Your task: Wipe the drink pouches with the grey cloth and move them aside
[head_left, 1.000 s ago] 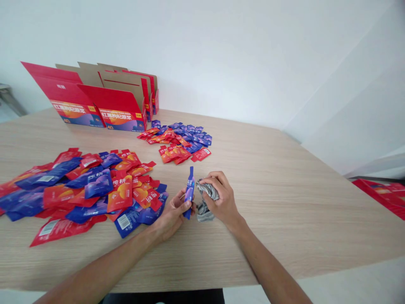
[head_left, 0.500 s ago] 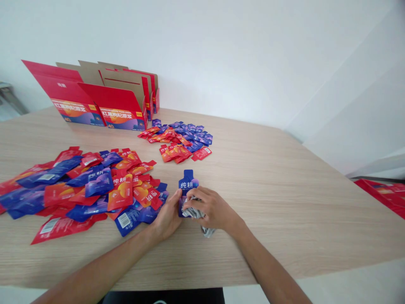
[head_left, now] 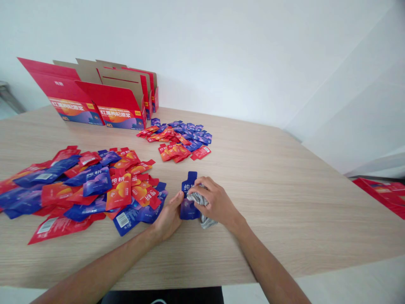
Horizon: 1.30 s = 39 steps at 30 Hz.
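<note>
Upright between my hands is a blue pouch (head_left: 189, 211) with a narrow neck at its top and white lettering. My left hand (head_left: 170, 214) grips its left edge, thumb on the front. My right hand (head_left: 218, 204) is closed on a crumpled grey-white cloth (head_left: 208, 222), which lies against the front of the pouch and covers part of the lettering. Left of my left hand spreads a large heap of red pouches (head_left: 119, 190) and blue pouches (head_left: 97, 181), some with barcodes showing.
Farther back on the wooden table (head_left: 268, 185) lies a smaller pile of blue pouches (head_left: 198, 135) and red pouches (head_left: 174, 151). Open red cardboard boxes (head_left: 120, 116) stand at the back left, by the wall. At the far right edge is something red and printed (head_left: 384, 194).
My right hand has wiped the cloth upward over the pouch front, uncovering its lower part and hiding more lettering. The left hand still holds the pouch.
</note>
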Motion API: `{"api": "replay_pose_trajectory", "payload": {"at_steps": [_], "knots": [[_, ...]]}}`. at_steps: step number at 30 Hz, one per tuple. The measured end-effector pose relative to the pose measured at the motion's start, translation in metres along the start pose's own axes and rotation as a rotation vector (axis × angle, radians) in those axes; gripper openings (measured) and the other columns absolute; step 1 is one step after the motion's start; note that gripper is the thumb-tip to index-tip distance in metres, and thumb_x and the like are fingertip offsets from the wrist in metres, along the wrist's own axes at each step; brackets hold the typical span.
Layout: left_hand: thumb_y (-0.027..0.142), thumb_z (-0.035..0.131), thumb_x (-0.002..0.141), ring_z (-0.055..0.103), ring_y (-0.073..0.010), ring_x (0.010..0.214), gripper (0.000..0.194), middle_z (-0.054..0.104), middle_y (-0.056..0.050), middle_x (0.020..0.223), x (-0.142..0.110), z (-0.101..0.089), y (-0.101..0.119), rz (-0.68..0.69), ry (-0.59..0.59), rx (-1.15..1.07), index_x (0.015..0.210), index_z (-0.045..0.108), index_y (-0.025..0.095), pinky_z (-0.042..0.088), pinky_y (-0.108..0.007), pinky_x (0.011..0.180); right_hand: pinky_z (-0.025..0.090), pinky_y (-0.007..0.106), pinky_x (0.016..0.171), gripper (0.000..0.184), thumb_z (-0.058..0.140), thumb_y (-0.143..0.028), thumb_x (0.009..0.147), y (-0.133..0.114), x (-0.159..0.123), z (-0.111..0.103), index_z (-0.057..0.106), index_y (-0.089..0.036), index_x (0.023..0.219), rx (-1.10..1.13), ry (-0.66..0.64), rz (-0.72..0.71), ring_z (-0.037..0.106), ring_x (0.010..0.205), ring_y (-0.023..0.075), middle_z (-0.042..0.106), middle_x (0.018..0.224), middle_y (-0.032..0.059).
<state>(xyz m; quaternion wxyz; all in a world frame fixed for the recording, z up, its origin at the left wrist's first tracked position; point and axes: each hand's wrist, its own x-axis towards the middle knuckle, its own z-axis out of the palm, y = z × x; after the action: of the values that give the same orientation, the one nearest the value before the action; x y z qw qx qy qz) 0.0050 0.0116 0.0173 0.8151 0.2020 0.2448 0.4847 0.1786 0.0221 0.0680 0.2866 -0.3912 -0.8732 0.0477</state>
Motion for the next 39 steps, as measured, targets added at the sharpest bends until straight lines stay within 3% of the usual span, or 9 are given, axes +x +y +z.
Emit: {"api": "replay_pose_trajectory", "payload": {"at_steps": [5, 12, 15, 18, 23, 25, 34, 36, 39], "knots": [[0.034, 0.075, 0.087, 0.062, -0.0149, 0.074, 0.020, 0.070, -0.002, 0.081, 0.003, -0.005, 0.004, 0.034, 0.077, -0.016, 0.088, 0.073, 0.014, 0.052, -0.027, 0.074, 0.055, 0.036, 0.088, 0.026, 0.078, -0.015, 0.079, -0.009, 0.000, 0.004, 0.068, -0.024, 0.102, 0.034, -0.192, -0.159, 0.061, 0.100, 0.0229, 0.063, 0.110, 0.0052], [0.038, 0.076, 0.086, 0.067, -0.0225, 0.099, 0.029, 0.075, -0.008, 0.103, -0.004, 0.008, 0.001, -0.019, -0.021, 0.053, 0.104, 0.074, 0.015, 0.051, -0.034, 0.092, 0.054, 0.042, 0.093, 0.027, 0.067, -0.010, 0.084, -0.001, 0.000, -0.001, 0.068, -0.023, 0.107, -0.025, 0.146, 0.102, 0.059, 0.103, 0.0268, 0.060, 0.111, 0.0088], [0.039, 0.075, 0.087, 0.067, -0.0251, 0.105, 0.031, 0.075, -0.009, 0.109, -0.006, 0.009, 0.000, -0.049, -0.039, 0.058, 0.108, 0.074, 0.015, 0.049, -0.037, 0.097, 0.054, 0.042, 0.093, 0.028, 0.065, -0.008, 0.083, 0.002, 0.000, -0.004, 0.069, -0.024, 0.106, -0.030, 0.196, 0.136, 0.059, 0.103, 0.0268, 0.060, 0.111, 0.0085], [0.036, 0.074, 0.088, 0.066, -0.0232, 0.102, 0.026, 0.075, -0.009, 0.105, -0.005, 0.008, 0.002, -0.018, -0.038, 0.043, 0.103, 0.075, 0.014, 0.049, -0.034, 0.094, 0.054, 0.041, 0.093, 0.027, 0.068, -0.010, 0.083, 0.001, -0.001, -0.003, 0.068, -0.023, 0.106, -0.018, 0.119, 0.088, 0.060, 0.104, 0.0264, 0.060, 0.112, 0.0088], [0.036, 0.078, 0.084, 0.061, -0.0156, 0.077, 0.024, 0.068, -0.002, 0.081, -0.002, 0.002, 0.005, 0.040, 0.009, 0.014, 0.090, 0.074, 0.014, 0.050, -0.027, 0.072, 0.054, 0.035, 0.090, 0.024, 0.075, -0.016, 0.082, -0.007, 0.000, 0.001, 0.068, -0.023, 0.104, 0.027, -0.155, -0.131, 0.061, 0.101, 0.0227, 0.062, 0.110, 0.0057], [0.037, 0.080, 0.082, 0.059, -0.0138, 0.071, 0.024, 0.066, -0.001, 0.078, -0.001, 0.001, 0.005, 0.049, 0.023, 0.004, 0.086, 0.073, 0.014, 0.049, -0.025, 0.068, 0.053, 0.034, 0.089, 0.025, 0.077, -0.016, 0.081, -0.010, 0.000, 0.002, 0.068, -0.023, 0.103, 0.034, -0.195, -0.167, 0.061, 0.100, 0.0217, 0.062, 0.109, 0.0050], [0.037, 0.075, 0.088, 0.065, -0.0211, 0.098, 0.027, 0.073, -0.007, 0.102, -0.003, 0.005, 0.002, -0.036, -0.042, 0.067, 0.104, 0.074, 0.016, 0.048, -0.032, 0.092, 0.053, 0.040, 0.092, 0.027, 0.067, -0.009, 0.082, -0.003, 0.000, -0.002, 0.068, -0.023, 0.105, -0.019, 0.173, 0.101, 0.059, 0.103, 0.0257, 0.060, 0.110, 0.0084], [0.037, 0.074, 0.088, 0.065, -0.0208, 0.100, 0.026, 0.073, -0.007, 0.104, -0.003, 0.005, 0.001, -0.038, -0.044, 0.063, 0.103, 0.074, 0.016, 0.048, -0.032, 0.093, 0.052, 0.039, 0.092, 0.027, 0.066, -0.009, 0.082, -0.002, 0.000, -0.004, 0.068, -0.023, 0.105, -0.013, 0.172, 0.097, 0.059, 0.103, 0.0256, 0.059, 0.110, 0.0084], [0.037, 0.077, 0.086, 0.064, -0.0181, 0.090, 0.024, 0.072, -0.005, 0.096, -0.003, 0.002, 0.001, -0.010, -0.035, 0.053, 0.097, 0.074, 0.015, 0.050, -0.029, 0.084, 0.053, 0.038, 0.090, 0.025, 0.071, -0.013, 0.082, -0.003, 0.000, -0.004, 0.068, -0.022, 0.106, 0.008, 0.042, -0.021, 0.060, 0.103, 0.0252, 0.061, 0.111, 0.0082]]}}
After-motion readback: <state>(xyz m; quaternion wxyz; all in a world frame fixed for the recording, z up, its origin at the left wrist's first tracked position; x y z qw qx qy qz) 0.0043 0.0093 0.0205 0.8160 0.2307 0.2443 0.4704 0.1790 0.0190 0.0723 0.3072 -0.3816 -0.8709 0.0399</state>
